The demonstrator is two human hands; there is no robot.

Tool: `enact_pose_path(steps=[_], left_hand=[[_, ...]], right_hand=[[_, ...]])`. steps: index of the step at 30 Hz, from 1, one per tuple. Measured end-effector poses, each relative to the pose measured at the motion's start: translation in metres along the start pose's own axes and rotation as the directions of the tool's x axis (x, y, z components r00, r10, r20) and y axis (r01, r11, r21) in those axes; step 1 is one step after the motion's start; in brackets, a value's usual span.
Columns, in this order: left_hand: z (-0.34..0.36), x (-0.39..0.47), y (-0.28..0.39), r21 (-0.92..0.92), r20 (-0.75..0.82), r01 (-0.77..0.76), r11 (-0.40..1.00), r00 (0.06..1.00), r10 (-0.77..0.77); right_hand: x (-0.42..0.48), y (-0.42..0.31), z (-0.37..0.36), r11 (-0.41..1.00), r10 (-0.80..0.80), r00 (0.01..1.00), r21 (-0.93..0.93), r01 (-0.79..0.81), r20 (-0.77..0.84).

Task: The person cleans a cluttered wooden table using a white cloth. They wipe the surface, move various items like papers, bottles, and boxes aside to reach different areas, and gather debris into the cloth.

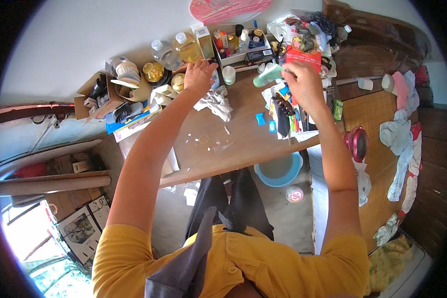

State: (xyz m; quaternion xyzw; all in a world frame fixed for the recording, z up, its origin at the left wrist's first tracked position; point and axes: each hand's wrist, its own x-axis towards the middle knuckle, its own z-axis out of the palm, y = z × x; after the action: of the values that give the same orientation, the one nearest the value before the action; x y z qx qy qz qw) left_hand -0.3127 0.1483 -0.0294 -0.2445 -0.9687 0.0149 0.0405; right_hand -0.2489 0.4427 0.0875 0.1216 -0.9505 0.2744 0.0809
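Observation:
My right hand [302,82] pinches a pale green item [268,76], blurred and perhaps a container, above the back right of a brown table. Below that hand lies a pile of pens and papers [292,117]. At the table's back, my left hand [199,76] reaches among bottles with its fingers spread. A bluish container [215,80] is close beside its fingers; whether they grip it I cannot tell. A crumpled whitish cloth [216,103] lies just in front, and a small white-lidded jar [228,75] stands to the right.
Behind the hands stand a clear bottle [166,54], a yellow-liquid bottle [187,47] and a white organizer box [242,56]. An open cardboard box [102,97] is at left. Two blue packets [260,119] lie on the table [242,145]. A blue basin [279,182] sits below its edge.

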Motion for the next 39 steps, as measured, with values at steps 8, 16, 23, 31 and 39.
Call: enact_pose_path(steps=[8, 16, 23, 31, 39], left_hand=[[-0.002, 0.011, -0.013, -0.079, 0.036, 0.074, 0.994, 0.997, -0.071], [-0.004, 0.013, -0.002, -0.086, -0.152, 0.039, 0.996, 0.987, -0.052], [0.001, 0.028, 0.036, -0.057, -0.028, -0.133, 0.990, 0.991, 0.132], [0.004, 0.041, 0.033, 0.123, 0.150, -0.079, 0.989, 0.987, 0.060], [0.009, 0.029, 0.029, -0.002, -0.059, -0.002, 1.000, 0.998, 0.001]], right_hand=[[-0.017, 0.013, 0.059, 1.000, 0.006, 1.000, -0.024, -0.006, -0.017], [0.026, 0.026, 0.125, 0.989, -0.085, 0.994, -0.128, 0.076, -0.064], [0.044, 0.021, 0.153, 0.983, -0.124, 0.992, -0.141, 0.119, -0.028], [0.053, 0.020, 0.158, 0.988, -0.133, 0.991, -0.083, 0.130, -0.027], [0.066, 0.016, 0.173, 0.992, -0.103, 0.995, -0.074, 0.102, -0.012]])
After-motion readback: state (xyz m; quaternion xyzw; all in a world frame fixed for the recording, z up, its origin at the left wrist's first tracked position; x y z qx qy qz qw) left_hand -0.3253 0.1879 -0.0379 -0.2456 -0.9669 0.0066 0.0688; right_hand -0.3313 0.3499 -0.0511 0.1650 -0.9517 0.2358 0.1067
